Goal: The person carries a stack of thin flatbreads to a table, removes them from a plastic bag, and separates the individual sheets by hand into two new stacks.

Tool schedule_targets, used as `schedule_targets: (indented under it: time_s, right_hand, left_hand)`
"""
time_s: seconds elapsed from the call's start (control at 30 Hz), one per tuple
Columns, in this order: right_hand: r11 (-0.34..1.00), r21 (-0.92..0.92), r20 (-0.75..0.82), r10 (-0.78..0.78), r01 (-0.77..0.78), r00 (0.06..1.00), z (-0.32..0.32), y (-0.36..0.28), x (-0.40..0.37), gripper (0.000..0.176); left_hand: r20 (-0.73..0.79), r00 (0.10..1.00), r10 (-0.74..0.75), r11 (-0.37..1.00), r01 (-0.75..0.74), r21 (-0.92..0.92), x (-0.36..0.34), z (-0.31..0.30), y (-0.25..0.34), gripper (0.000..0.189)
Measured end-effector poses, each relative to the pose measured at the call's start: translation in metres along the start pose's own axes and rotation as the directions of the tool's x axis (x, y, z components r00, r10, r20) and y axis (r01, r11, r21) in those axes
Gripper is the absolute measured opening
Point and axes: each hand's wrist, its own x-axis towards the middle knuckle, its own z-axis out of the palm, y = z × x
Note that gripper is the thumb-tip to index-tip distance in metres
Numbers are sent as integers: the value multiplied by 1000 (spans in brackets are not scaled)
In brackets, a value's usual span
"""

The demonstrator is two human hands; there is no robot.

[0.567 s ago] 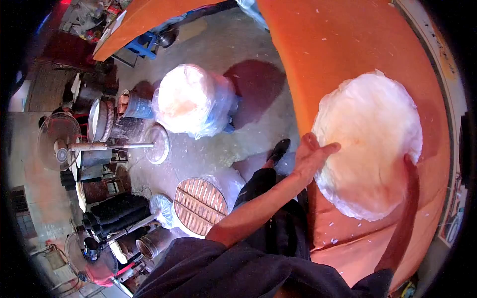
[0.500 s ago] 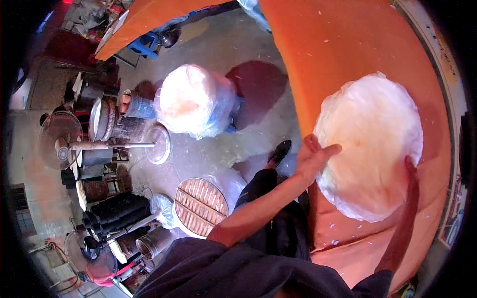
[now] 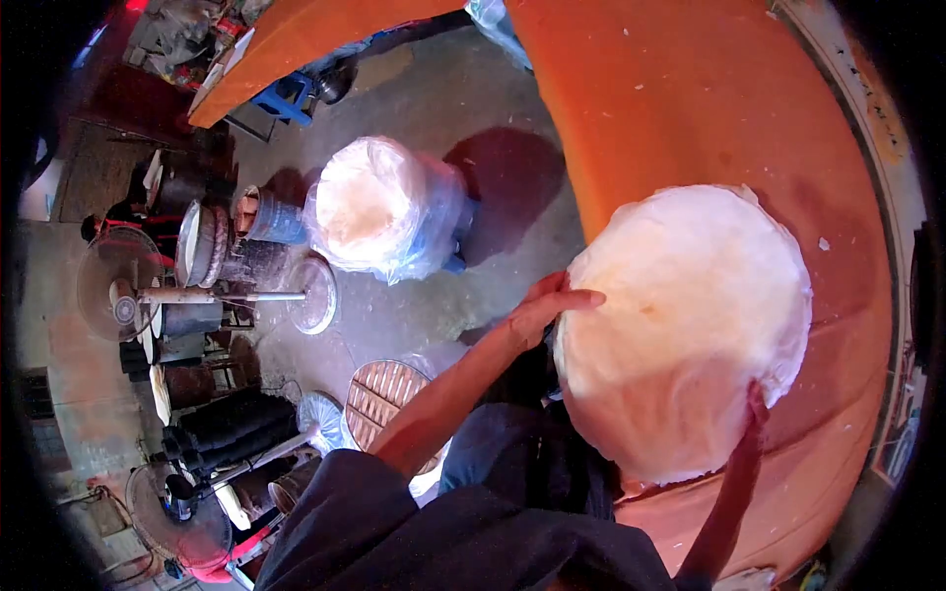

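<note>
A large round stack of thin whitish sheets (image 3: pixel 680 286), like thin pancakes, is held over the orange-covered table (image 3: pixel 680 108). My left hand (image 3: pixel 552 303) grips its left edge, thumb lying on top and fingers underneath. On the lower right edge my right hand (image 3: pixel 757 406) also has hold of it, with most of its fingers hidden below. The stack's edges are uneven and ragged, and a shadow falls across its near part. White flakes are scattered on the orange cover.
To the left on the floor stands a plastic-wrapped bin (image 3: pixel 434 212) topped with similar pale round sheets (image 3: pixel 365 197). Near my legs is a slatted round rack (image 3: pixel 384 399). Standing fans (image 3: pixel 123 286), a bucket (image 3: pixel 271 217) and a blue stool (image 3: pixel 286 97) are further off.
The stack has come nearer to my body and to the left, with both hands still on it. More of its near part lies in shadow, and my foot is out of sight.
</note>
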Motion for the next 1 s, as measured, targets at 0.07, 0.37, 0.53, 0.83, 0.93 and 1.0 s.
schedule_targets:
  time_s: [0.07, 0.37, 0.53, 0.83, 0.93, 1.0]
  right_hand:
    - [996, -50, -126, 69, -76, 990, -15, 4, 5, 55]
    - [994, -106, -195, 19, -40, 981, -29, 18, 10, 53]
    - [992, -125, -251, 3, -36, 968, -34, 22, 9, 52]
    - [981, -183, -372, -11, -62, 928, -36, 10, -10, 50]
    - [978, -188, -424, 7, -95, 905, -27, 7, -13, 50]
    - [979, -173, -443, 16, -103, 896, -22, 8, -10, 49]
  left_hand:
    - [83, 992, 94, 993, -88, -74, 21, -9, -22, 77]
    - [39, 974, 224, 971, -220, -95, 25, -12, -28, 75]
    - [203, 969, 143, 951, -78, -300, 12, -9, -10, 65]
    - [247, 957, 151, 985, -124, -121, 52, -42, -33, 51]
    - [167, 984, 57, 980, -23, -200, 53, -56, -29, 42]
    - [269, 957, 108, 947, -17, -321, 62, -66, -40, 57]
